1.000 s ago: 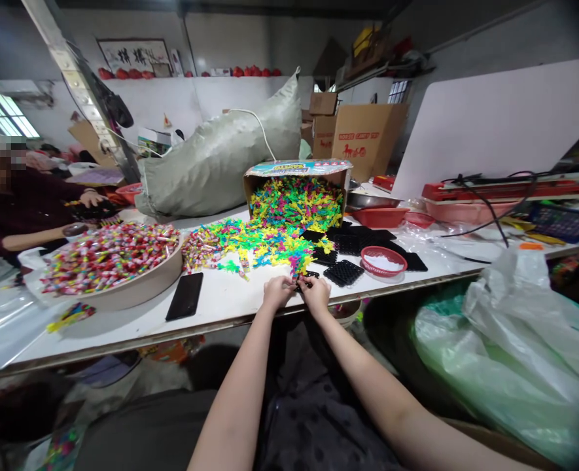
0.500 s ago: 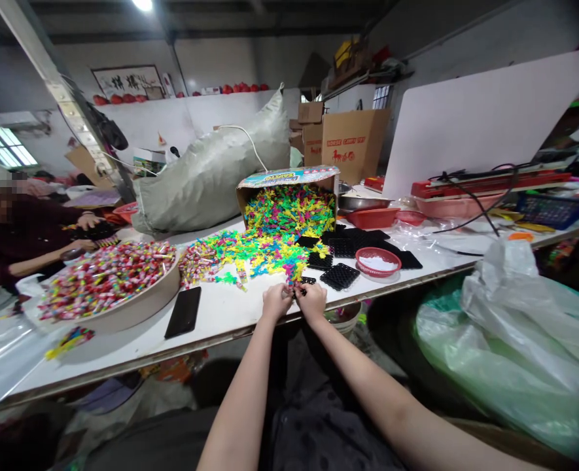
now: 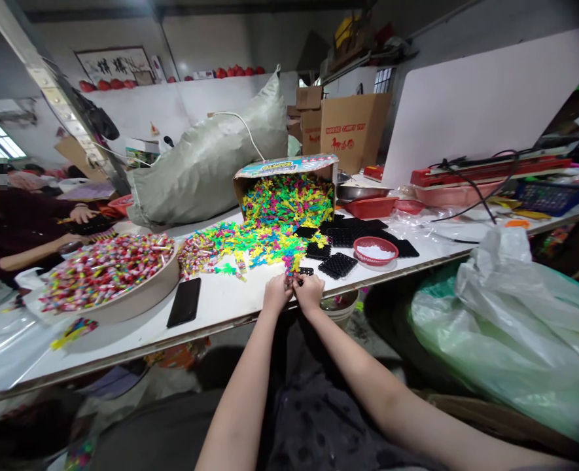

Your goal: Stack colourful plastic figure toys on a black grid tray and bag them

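Note:
At the front edge of the white table, my left hand [image 3: 275, 294] and my right hand [image 3: 311, 292] are nearly touching, fingers closed in a pinch. What they pinch is too small and hidden to name. Small brightly coloured plastic pieces [image 3: 292, 261] lie just beyond my fingertips, part of a loose heap [image 3: 264, 245] of yellow, green, blue and pink. That heap spills from a cardboard box [image 3: 285, 166] lying on its side. A small black grid tray [image 3: 307, 271] sits right behind my right hand, and a larger black tray [image 3: 337, 265] lies beyond it.
A red basket [image 3: 375, 260] with white contents stands to the right. On the left are a wide tub [image 3: 164, 288] of wrapped sweets and a black phone [image 3: 184, 302]. Translucent bags [image 3: 495, 327] bulge at lower right. Another person [image 3: 29, 229] works at far left.
The camera has tilted slightly, so the table's things sit a little higher in view. Both hands remain together at the table edge, with only small finger movement.

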Tool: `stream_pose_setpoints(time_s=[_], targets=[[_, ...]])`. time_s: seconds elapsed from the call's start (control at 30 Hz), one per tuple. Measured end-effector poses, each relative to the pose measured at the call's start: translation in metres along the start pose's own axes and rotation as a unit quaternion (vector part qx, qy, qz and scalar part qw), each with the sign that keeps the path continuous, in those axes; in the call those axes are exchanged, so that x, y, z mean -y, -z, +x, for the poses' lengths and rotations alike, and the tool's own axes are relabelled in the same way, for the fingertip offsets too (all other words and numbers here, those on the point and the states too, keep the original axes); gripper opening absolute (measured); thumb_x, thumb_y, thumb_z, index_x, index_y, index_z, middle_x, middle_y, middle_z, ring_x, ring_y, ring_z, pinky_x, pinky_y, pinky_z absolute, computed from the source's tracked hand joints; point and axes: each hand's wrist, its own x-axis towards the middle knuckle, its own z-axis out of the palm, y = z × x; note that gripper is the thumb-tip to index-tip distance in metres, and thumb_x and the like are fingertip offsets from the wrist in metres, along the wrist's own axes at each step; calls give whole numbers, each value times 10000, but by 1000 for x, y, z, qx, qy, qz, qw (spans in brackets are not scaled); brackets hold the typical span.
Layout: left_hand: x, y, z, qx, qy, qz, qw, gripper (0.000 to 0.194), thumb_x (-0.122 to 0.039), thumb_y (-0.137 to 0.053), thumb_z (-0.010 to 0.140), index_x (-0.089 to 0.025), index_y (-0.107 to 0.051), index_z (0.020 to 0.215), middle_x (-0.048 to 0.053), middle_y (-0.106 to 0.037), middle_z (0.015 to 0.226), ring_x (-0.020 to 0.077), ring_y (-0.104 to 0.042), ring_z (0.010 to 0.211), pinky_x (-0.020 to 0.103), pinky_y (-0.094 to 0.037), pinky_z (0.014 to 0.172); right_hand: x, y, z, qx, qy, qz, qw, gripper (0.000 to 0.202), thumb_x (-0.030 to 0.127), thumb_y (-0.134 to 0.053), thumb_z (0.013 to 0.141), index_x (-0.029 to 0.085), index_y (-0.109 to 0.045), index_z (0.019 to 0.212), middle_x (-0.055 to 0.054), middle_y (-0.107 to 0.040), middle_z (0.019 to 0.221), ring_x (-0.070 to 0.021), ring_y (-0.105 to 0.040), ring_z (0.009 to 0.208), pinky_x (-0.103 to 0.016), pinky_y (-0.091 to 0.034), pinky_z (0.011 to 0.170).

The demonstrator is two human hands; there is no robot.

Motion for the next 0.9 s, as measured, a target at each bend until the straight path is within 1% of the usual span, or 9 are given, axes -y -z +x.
stream_pose_setpoints(time_s=[0.1, 0.2, 0.3, 0.47, 0.6, 0.73, 0.8, 0.9], targets=[[-1, 0, -1, -2, -2, 10, 1000, 144, -258, -458, 780, -184, -514, 890, 66, -598, 871, 195, -541, 846, 288, -376, 723, -3, -2, -3, -27, 18, 16, 999, 188, 314, -552, 808, 168, -655, 865, -44, -650, 793, -185, -494, 827, -301, -241, 766], [-2, 1, -1, -4, -4, 17, 1000, 141, -255, -463, 782, -181, -516, 890, 63, -597, 860, 192, -543, 829, 285, -380, 708, -7, -5, -4, -45, 41, 12, 998, 192, 328, -556, 811, 165, -656, 823, -39, -650, 758, -181, -491, 798, -298, -237, 744], [-4, 1, -2, -7, -3, 21, 1000, 148, -271, -468, 786, -181, -514, 894, 60, -596, 864, 191, -542, 827, 285, -383, 699, -9, -8, -3, -53, 54, -2, 997, 198, 329, -553, 813, 166, -663, 787, -38, -649, 732, -180, -487, 778, -299, -230, 721], [-5, 0, -3, -9, -2, 22, 1000, 153, -265, -431, 813, -175, -508, 910, 73, -590, 873, 196, -541, 842, 295, -382, 711, -9, -8, -3, -54, 59, -12, 997, 222, 343, -531, 828, 174, -671, 790, -42, -649, 727, -179, -487, 768, -300, -226, 707], [-5, 1, -3, -11, -6, 21, 1000, 154, -278, -440, 811, -177, -507, 907, 72, -593, 888, 194, -543, 841, 292, -386, 702, -7, -6, -3, -60, 51, 0, 997, 206, 350, -543, 811, 180, -653, 849, -32, -654, 756, -184, -502, 783, -298, -235, 725], [-6, 2, -5, -19, -6, 24, 1000, 159, -291, -451, 805, -175, -506, 898, 70, -595, 874, 194, -545, 833, 290, -386, 696, -7, -7, 2, -90, 42, -6, 995, 301, 390, -527, 806, 135, -616, 939, -65, -655, 820, -194, -521, 789, -302, -254, 754], [-6, 1, -5, -23, -3, 26, 999, 148, -277, -450, 802, -174, -503, 892, 71, -592, 859, 196, -544, 832, 293, -384, 698, -9, -8, 6, -88, 50, -12, 995, 320, 396, -501, 824, 114, -613, 924, -78, -652, 800, -196, -529, 778, -303, -264, 757], [-6, -1, -5, -24, 3, 30, 999, 125, -262, -455, 792, -174, -498, 870, 71, -589, 845, 197, -540, 821, 294, -379, 690, -13, -9, 9, -65, 72, 5, 995, 306, 377, -458, 858, 117, -617, 880, -69, -648, 773, -183, -537, 750, -291, -278, 742]])
